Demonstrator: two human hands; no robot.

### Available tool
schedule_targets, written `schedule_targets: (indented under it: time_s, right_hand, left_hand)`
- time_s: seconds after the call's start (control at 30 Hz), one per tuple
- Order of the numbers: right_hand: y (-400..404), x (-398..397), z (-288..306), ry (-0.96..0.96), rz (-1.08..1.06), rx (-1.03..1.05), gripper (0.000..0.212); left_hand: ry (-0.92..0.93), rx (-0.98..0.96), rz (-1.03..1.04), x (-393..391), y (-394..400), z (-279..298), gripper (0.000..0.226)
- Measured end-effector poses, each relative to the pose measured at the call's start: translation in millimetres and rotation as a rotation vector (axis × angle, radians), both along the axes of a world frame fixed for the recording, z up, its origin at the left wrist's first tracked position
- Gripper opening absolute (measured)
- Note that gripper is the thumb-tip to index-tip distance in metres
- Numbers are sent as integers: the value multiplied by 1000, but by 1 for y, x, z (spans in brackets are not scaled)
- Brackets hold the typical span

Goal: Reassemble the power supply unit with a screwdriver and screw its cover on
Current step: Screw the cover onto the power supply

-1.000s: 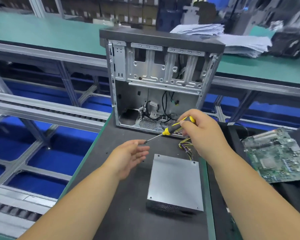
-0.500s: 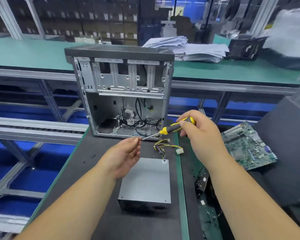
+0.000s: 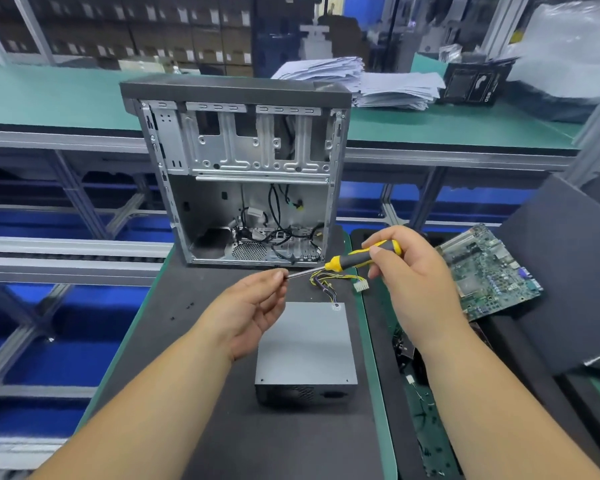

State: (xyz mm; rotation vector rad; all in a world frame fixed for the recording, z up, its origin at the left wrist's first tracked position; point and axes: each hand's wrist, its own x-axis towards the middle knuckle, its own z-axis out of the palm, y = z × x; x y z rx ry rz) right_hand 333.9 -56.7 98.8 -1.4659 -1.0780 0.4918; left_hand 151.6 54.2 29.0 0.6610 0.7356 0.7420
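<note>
The grey power supply unit (image 3: 307,344) lies flat on the black mat, its cover on top and its yellow and black cable bundle (image 3: 329,282) trailing toward the case. My right hand (image 3: 406,271) grips the yellow and black handle of a screwdriver (image 3: 347,261) held level above the unit. My left hand (image 3: 253,310) pinches the tip of the screwdriver's metal shaft between thumb and fingertips. Whether a screw sits at the tip is hidden by my fingers.
An open computer case (image 3: 243,174) stands upright behind the unit with loose cables inside. A green motherboard (image 3: 485,271) lies at the right beside a dark panel (image 3: 568,271). Small screws (image 3: 187,306) lie on the black mat (image 3: 194,410) at the left. Stacked papers (image 3: 361,81) sit on the far bench.
My left hand rose and closed its fingertips on the screwdriver tip. The view shifted, so the case and unit now sit more central.
</note>
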Motion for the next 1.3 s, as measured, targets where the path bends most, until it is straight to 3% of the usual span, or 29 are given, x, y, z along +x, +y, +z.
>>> schedule_targets:
  time_s: [0.3,0.53,0.7,0.83,1.0,1.1,1.2,1.3]
  right_hand:
    - [-7,-59,10,-42,-32,36,16]
    - [-19,-101,13,-94,-28,38,13]
    - [-27,-113,14,-193,-67,-10,11]
    - [-32,-107,8,-222,-162,-69,25]
    - [-27,-96,-9,81,-81,-64,7]
    - [-23,-90,-18,90,-59,-88,8]
    - [-20,-90,-27,45,-83,-123,10]
    - [-22,-90,-34,-124,-101,-164,10]
  left_hand:
    - [-2,-39,-14,-46,0,2,17]
    - [-14,-5,-72,-82,-6,0,7]
    - [95,236,-28,-97,-12,-1,13]
    - [157,454,7,-100,-14,-2,17]
    - [284,632,11,-92,-23,-14,16]
    - [327,645,21,-86,-27,-23,15]
    - [314,633,-86,-81,-31,-32,37]
    - [517,776,-196,-84,-31,-47,72]
